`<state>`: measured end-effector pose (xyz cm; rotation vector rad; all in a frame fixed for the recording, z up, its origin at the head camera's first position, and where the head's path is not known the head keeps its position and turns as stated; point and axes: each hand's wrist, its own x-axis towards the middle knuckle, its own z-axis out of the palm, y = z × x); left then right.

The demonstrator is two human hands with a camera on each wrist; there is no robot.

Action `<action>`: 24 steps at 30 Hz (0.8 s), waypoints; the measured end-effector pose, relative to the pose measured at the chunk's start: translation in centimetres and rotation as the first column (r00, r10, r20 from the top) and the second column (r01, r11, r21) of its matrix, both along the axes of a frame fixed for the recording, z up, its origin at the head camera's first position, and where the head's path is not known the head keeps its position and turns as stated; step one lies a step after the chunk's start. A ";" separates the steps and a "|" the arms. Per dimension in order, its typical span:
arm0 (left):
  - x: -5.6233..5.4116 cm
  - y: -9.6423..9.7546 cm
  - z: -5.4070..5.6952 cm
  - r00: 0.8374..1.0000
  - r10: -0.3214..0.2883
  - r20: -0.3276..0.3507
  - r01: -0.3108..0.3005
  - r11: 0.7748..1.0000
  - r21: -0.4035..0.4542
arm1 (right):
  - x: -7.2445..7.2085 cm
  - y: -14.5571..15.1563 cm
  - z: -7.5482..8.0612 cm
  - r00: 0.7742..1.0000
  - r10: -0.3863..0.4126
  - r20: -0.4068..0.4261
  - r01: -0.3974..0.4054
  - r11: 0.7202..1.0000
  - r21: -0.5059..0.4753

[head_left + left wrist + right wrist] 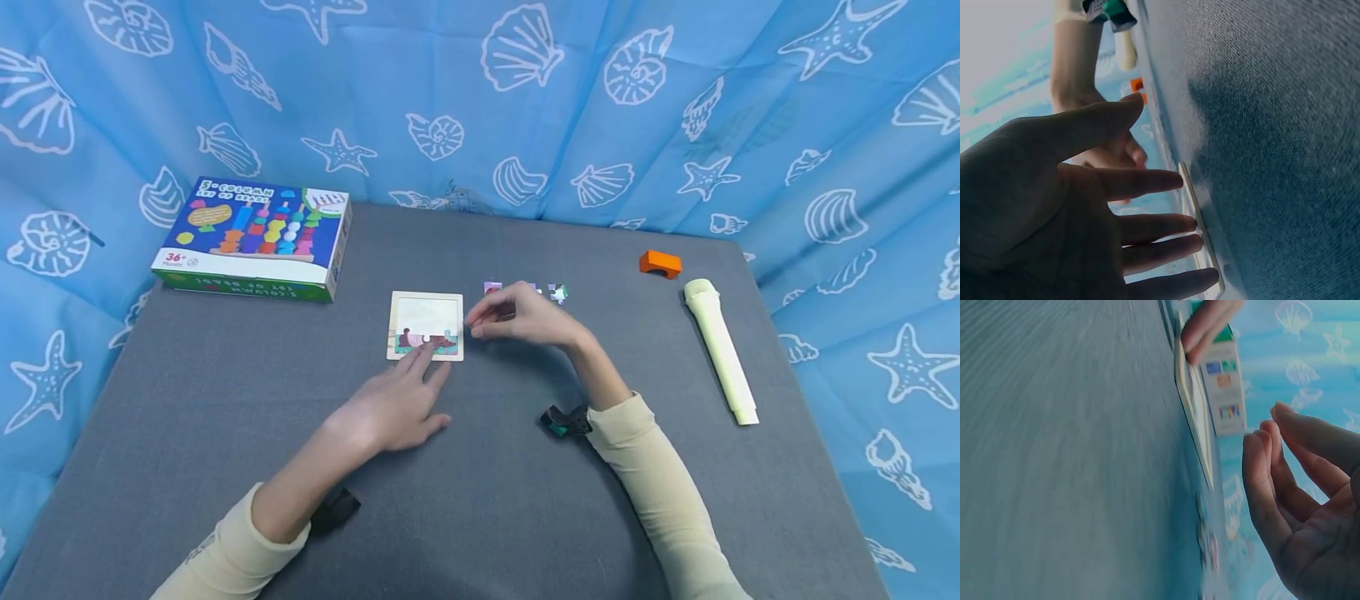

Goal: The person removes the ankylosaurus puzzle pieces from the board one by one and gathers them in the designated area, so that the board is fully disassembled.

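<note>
A square wooden jigsaw puzzle tray (393,327) lies flat on the table, with fitted pieces (442,341) of a brown and pink picture along its near side. The rest of its inside is pale and bare. My left hand (393,408) rests its fairly straight fingers on the tray's near edge and the fitted pieces. Just off the tray's right side is my right hand (528,317), raised above the table. Its fingers bend toward the thumb, and the right wrist view shows no thing between the fingertips (1254,440). Loose puzzle pieces (558,292) lie behind this hand, partly hidden by it.
A bead-set box (247,237) stands at the back left. An orange arch block (660,264) and a pale yellow stick-like thing with a rounded head (720,350) lie on the right. Behind the grey table (480,500) hangs a blue shell-print curtain (465,100).
</note>
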<state>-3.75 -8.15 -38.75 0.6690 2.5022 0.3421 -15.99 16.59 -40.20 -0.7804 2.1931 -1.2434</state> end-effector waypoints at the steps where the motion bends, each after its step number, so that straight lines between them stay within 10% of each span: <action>1: 0.1 0.0 0.0 1.000 -0.004 -0.001 0.004 1.000 0.002 | -0.1 -0.6 -0.1 1.000 0.017 0.002 -0.017 1.000 -0.004; 12: 0.3 0.0 0.2 0.999 -0.023 -0.044 0.022 1.000 -0.011 | -0.9 -6.6 -1.1 0.986 0.164 0.043 -0.165 0.986 0.029; 24: 0.3 0.1 0.1 1.000 -0.007 -0.021 0.007 1.000 -0.008 | -1.5 -9.8 -1.0 0.995 0.094 0.042 -0.101 0.978 0.185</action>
